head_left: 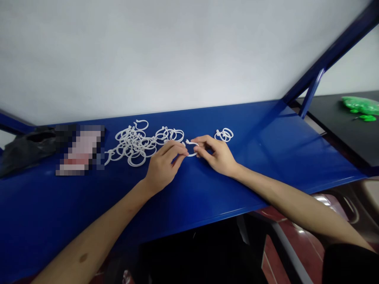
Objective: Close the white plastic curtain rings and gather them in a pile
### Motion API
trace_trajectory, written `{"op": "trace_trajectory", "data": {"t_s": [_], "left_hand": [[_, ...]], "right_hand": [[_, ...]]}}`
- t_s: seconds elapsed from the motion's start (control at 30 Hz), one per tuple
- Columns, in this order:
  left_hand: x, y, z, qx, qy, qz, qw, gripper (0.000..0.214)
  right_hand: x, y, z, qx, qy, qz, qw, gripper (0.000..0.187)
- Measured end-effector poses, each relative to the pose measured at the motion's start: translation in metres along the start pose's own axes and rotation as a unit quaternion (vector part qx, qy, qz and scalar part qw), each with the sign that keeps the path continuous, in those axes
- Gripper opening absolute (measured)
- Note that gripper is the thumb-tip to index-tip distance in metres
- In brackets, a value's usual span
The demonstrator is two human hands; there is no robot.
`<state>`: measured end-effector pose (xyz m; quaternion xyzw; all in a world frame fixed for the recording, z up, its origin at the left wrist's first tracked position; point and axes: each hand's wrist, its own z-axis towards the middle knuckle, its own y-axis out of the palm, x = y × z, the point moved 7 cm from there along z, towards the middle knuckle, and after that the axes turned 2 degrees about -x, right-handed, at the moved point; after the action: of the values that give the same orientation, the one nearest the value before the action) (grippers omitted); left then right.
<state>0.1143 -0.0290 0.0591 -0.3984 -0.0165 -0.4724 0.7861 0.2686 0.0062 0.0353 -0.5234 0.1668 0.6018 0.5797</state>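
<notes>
A white plastic curtain ring [192, 155] with a gap at its top is held between my two hands, just over the blue table [192, 189]. My left hand [162, 165] pinches its left side with thumb and fingertips. On the other side, my right hand [218, 154] grips the ring between thumb and forefinger. Left of my hands lies a loose pile of white curtain rings [136, 158], many overlapping. Just beyond my right hand rests a small cluster of similar rings [227, 136].
A pixelated flat item [84, 148] and a black plastic bag [26, 148] lie at the left. Behind the table rises a pale wall [183, 55]. Blue frame bars [314, 92] stand at the right, by a dark table [343, 130] with a bag of green items [359, 105].
</notes>
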Motion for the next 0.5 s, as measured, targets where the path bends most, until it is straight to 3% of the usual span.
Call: {"op": "trace_trajectory", "data": {"t_s": [0.13,0.3,0.4,0.5], "left_hand": [[-0.026,-0.001,-0.006,0.062,-0.157,-0.121,0.978,0.011],[-0.052,0.017,-0.015,-0.009,-0.312,-0.245,0.918,0.022],[-0.057,0.022,-0.019,-0.026,-0.360,-0.293,0.886,0.027],[-0.055,0.023,-0.019,-0.023,-0.350,-0.290,0.890,0.021]], "right_hand": [[-0.005,-0.004,-0.002,0.025,-0.022,-0.005,0.999,0.023],[-0.006,-0.001,-0.005,0.014,-0.047,-0.042,0.998,0.022],[-0.005,0.002,-0.005,0.012,-0.050,-0.042,0.998,0.019],[-0.006,0.005,-0.006,-0.003,-0.053,-0.047,0.998,0.014]]}}
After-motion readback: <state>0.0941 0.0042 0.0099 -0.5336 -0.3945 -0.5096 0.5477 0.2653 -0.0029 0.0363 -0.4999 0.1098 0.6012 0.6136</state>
